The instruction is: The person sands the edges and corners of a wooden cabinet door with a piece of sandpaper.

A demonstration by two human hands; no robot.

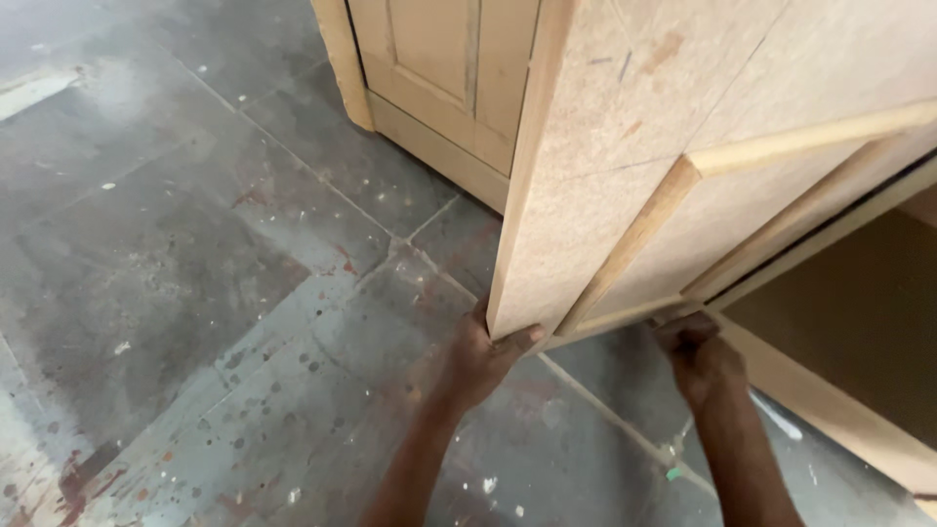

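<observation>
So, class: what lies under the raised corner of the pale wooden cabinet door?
Under the pale wooden cabinet door, the left hand cups its corner above the grey stained stone floor. Its fingertips are hidden behind the panel.

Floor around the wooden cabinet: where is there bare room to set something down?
The grey tiled floor left of the cabinet door is bare, paint-speckled. It is crowded under the door's bottom edge, where the left hand and right hand grip it.

The cabinet door (625, 185) stands on the floor (195, 293) — left hand (478, 356) under its corner, right hand (698, 356) right of it, a cabinet (439, 78) behind.
</observation>
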